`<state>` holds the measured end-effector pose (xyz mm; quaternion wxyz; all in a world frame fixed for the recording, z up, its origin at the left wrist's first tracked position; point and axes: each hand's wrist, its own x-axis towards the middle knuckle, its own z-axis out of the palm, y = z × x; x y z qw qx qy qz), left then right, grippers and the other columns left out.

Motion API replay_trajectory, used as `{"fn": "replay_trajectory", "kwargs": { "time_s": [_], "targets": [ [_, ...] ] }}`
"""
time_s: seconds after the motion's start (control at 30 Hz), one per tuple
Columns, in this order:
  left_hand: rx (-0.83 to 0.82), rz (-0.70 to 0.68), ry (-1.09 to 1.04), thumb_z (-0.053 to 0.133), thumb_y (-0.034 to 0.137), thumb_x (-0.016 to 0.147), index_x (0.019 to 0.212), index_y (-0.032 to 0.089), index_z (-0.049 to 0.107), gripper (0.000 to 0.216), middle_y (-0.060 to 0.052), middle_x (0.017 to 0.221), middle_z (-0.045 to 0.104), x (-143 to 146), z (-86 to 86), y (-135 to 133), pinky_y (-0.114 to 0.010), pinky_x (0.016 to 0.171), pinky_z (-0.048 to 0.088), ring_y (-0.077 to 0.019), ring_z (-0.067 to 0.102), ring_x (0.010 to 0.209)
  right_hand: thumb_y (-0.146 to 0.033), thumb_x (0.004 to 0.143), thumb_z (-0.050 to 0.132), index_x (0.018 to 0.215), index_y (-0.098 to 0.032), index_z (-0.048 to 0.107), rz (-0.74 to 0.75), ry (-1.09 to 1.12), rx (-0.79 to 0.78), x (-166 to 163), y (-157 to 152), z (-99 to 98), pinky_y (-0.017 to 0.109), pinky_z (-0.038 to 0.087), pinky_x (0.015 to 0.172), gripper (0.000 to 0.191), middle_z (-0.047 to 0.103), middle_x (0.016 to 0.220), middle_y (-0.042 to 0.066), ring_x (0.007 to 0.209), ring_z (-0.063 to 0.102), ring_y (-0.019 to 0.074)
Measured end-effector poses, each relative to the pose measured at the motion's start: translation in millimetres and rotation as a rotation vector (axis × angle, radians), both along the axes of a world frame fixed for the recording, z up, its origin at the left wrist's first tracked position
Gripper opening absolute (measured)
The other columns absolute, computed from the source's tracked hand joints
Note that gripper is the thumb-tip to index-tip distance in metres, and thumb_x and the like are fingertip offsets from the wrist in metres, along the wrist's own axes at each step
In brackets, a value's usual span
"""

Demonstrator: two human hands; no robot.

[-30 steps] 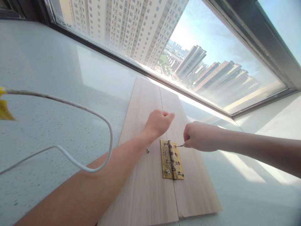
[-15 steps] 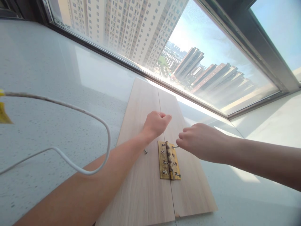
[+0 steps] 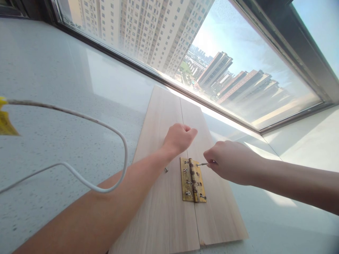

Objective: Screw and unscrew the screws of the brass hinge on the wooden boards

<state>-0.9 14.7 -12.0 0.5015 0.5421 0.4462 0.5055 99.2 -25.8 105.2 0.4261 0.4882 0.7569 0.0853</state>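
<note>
A worn brass hinge (image 3: 193,181) lies open across the seam between the left wooden board (image 3: 159,208) and the right wooden board (image 3: 219,211). Several screws stick up from its holes, some tilted. My right hand (image 3: 227,160) is closed around a screwdriver (image 3: 203,164); only its slim metal shaft shows, reaching the hinge's top right hole, while the handle is hidden in my fist. Above the hinge, my left hand (image 3: 180,138) is curled into a fist over the boards, its contents hidden. A loose screw (image 3: 166,170) lies on the left board beside my left forearm.
A white cable (image 3: 106,190) loops in from the left, in front of my left forearm, with a yellow tag (image 3: 7,121). The boards lie on a speckled white countertop (image 3: 66,141). Behind them runs a dark window frame (image 3: 119,60).
My right hand has shifted slightly away from the hinge, so more of the shaft shows. My left hand remains a fist over the boards. The whole view has moved a little.
</note>
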Motion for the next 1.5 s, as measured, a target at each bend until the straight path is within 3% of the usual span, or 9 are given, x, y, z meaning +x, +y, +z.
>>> {"fn": "replay_trajectory", "kwargs": {
  "time_s": [0.2, 0.3, 0.4, 0.57, 0.67, 0.97, 1.23, 1.37, 1.5],
  "targets": [
    [-0.003, 0.006, -0.035, 0.050, 0.033, 0.073, 0.049, 0.018, 0.019, 0.042, 0.004, 0.050, 0.015, -2.1, 2.2, -0.5, -0.025, 0.043, 0.011, -0.0064, 0.013, 0.046, -0.021, 0.072, 0.057, 0.068, -0.018, 0.061, -0.329, -0.038, -0.082, -22.5, 16.4, -0.5, 0.028, 0.037, 0.049, 0.006, 0.059, 0.074, 0.006, 0.063, 0.056, 0.0176],
    [-0.015, -0.003, -0.032, 0.050, 0.032, 0.072, 0.048, 0.018, 0.019, 0.042, 0.004, 0.050, 0.015, -3.2, 3.1, -0.3, -0.026, 0.043, 0.011, -0.0063, 0.013, 0.046, -0.021, 0.070, 0.057, 0.071, -0.018, 0.061, -0.343, 0.023, -0.096, -16.9, 19.4, 0.8, 0.027, 0.036, 0.049, 0.005, 0.059, 0.071, 0.004, 0.061, 0.054, 0.0155],
    [-0.026, -0.011, -0.031, 0.050, 0.031, 0.072, 0.047, 0.018, 0.020, 0.041, 0.004, 0.049, 0.016, -3.2, 3.5, -0.1, -0.026, 0.043, 0.010, -0.0062, 0.013, 0.045, -0.012, 0.066, 0.055, 0.068, -0.018, 0.058, -0.132, -0.016, -0.078, -3.7, 13.8, 3.9, 0.026, 0.029, 0.045, 0.007, 0.057, 0.068, 0.003, 0.054, 0.049, 0.0132],
    [-0.026, 0.001, -0.047, 0.050, 0.032, 0.073, 0.048, 0.018, 0.019, 0.042, 0.004, 0.050, 0.015, -1.7, 2.6, -0.3, -0.025, 0.042, 0.010, -0.0061, 0.012, 0.045, -0.002, 0.075, 0.045, 0.068, -0.017, 0.058, 0.461, -0.118, -0.190, 17.0, -5.1, 8.8, 0.029, 0.022, 0.048, 0.021, 0.057, 0.066, 0.003, 0.059, 0.051, 0.0161],
    [-0.021, 0.004, -0.051, 0.050, 0.033, 0.073, 0.049, 0.018, 0.019, 0.043, 0.004, 0.050, 0.015, -1.8, 2.2, -0.6, -0.025, 0.042, 0.010, -0.0060, 0.013, 0.045, -0.003, 0.076, 0.047, 0.072, -0.016, 0.060, 0.575, -0.176, -0.223, 20.3, -12.8, 5.8, 0.029, 0.021, 0.047, 0.019, 0.059, 0.068, 0.005, 0.059, 0.054, 0.0169],
    [-0.021, -0.006, -0.043, 0.051, 0.033, 0.073, 0.050, 0.018, 0.018, 0.043, 0.004, 0.050, 0.014, -1.9, 2.4, -1.3, -0.025, 0.042, 0.009, -0.0060, 0.012, 0.046, -0.005, 0.066, 0.051, 0.060, -0.018, 0.059, 0.116, -0.107, -0.080, -6.5, -10.5, -2.7, 0.028, 0.029, 0.044, 0.016, 0.053, 0.056, 0.004, 0.050, 0.054, 0.0178],
    [-0.017, 0.001, -0.041, 0.050, 0.032, 0.073, 0.049, 0.018, 0.019, 0.042, 0.004, 0.050, 0.015, -3.8, 4.0, -0.7, -0.025, 0.044, 0.011, -0.0061, 0.013, 0.047, -0.020, 0.068, 0.056, 0.075, -0.018, 0.065, -0.327, -0.060, -0.077, -27.5, 16.2, -0.9, 0.029, 0.038, 0.048, 0.011, 0.058, 0.078, 0.008, 0.062, 0.056, 0.0189],
    [-0.028, -0.001, -0.051, 0.051, 0.033, 0.072, 0.049, 0.018, 0.019, 0.042, 0.004, 0.050, 0.015, -2.7, 3.1, -0.5, -0.025, 0.044, 0.010, -0.0061, 0.013, 0.047, -0.013, 0.066, 0.055, 0.073, -0.017, 0.063, -0.170, -0.049, -0.100, -16.0, 10.8, 3.7, 0.027, 0.032, 0.045, 0.011, 0.056, 0.071, 0.005, 0.057, 0.052, 0.0162],
    [-0.029, -0.004, -0.062, 0.051, 0.032, 0.073, 0.049, 0.018, 0.019, 0.042, 0.004, 0.049, 0.015, -2.0, 2.7, -0.5, -0.026, 0.044, 0.009, -0.0059, 0.013, 0.046, -0.002, 0.070, 0.047, 0.069, -0.016, 0.060, 0.277, -0.104, -0.188, 4.1, -5.9, 9.4, 0.027, 0.023, 0.046, 0.020, 0.055, 0.066, 0.004, 0.054, 0.048, 0.0136]
  ]
}}
